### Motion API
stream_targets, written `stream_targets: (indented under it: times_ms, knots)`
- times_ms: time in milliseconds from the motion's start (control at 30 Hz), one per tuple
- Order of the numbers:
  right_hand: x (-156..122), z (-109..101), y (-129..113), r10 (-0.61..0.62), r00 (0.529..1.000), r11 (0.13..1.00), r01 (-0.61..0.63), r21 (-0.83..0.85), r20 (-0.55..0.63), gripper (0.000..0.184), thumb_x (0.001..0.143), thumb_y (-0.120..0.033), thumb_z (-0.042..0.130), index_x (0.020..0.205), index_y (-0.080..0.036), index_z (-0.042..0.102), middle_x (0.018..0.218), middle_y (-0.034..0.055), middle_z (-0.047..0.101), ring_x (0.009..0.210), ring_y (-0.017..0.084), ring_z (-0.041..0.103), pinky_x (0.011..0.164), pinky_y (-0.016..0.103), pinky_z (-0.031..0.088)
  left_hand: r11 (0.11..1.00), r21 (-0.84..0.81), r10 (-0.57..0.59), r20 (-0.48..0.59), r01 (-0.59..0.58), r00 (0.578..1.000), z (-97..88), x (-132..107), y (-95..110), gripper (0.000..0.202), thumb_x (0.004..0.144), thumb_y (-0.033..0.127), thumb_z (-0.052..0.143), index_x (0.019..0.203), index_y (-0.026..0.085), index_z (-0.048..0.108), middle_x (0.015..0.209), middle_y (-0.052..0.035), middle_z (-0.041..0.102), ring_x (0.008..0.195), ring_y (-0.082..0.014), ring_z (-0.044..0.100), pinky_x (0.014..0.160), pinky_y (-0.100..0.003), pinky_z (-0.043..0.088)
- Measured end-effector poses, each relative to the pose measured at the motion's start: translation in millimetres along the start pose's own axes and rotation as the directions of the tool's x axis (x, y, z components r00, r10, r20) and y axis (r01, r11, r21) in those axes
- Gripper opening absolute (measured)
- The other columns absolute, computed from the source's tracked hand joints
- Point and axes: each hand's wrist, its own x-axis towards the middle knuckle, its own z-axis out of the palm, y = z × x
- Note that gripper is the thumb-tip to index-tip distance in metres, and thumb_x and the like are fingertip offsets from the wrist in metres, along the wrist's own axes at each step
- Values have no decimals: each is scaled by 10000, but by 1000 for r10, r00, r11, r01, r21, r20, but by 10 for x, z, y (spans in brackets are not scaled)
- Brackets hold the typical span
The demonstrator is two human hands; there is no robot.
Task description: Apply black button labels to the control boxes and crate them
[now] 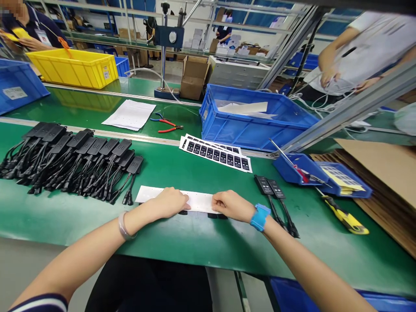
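A long white label strip [199, 201] lies across the green table before me, its blank face up. Dark label pieces [212, 216] show along its near edge. My left hand [170, 203] is closed on the strip left of its middle, thumb at the near edge. With curled fingers, my right hand [233, 205] pinches the strip's right end. Two black labelled boxes with cables [269, 187] lie just right of that hand. Beyond the strip are printed sheets of black labels [216, 154]. Many black cabled boxes [94, 147] lie in rows at the left.
Behind are a blue bin [253, 130], pliers [169, 128], white papers [130, 114] and a yellow bin [74, 69]. Small blue trays [300, 169], a yellow-handled screwdriver [346, 216] and stacked cardboard [383, 173] occupy the right. A person [367, 56] handles white cables across the frame.
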Motion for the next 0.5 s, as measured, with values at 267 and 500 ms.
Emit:
stream_targets:
  times_ms: [267, 500]
  knots:
    - [-100, 106, 58, -5, 993, 997, -4, -78, -119, 109, 918, -200, 432, 832, -223, 495, 684, 10, 602, 628, 182, 552, 599, 266, 340, 997, -81, -5, 23, 7, 1000, -92, 44, -35, 330, 979, 359, 454, 912, 143, 694, 836, -139, 724, 779, -281, 699, 657, -319, 485]
    - [-106, 42, 153, -140, 987, 990, 142, 19, -83, 155, 918, -202, 402, 768, -239, 417, 686, -8, 568, 613, 166, 520, 594, 248, 329, 990, -140, 38, 56, -30, 998, -256, -200, -348, 150, 915, 320, 581, 882, 205, 671, 944, -40, 712, 848, -186, 671, 721, -230, 454]
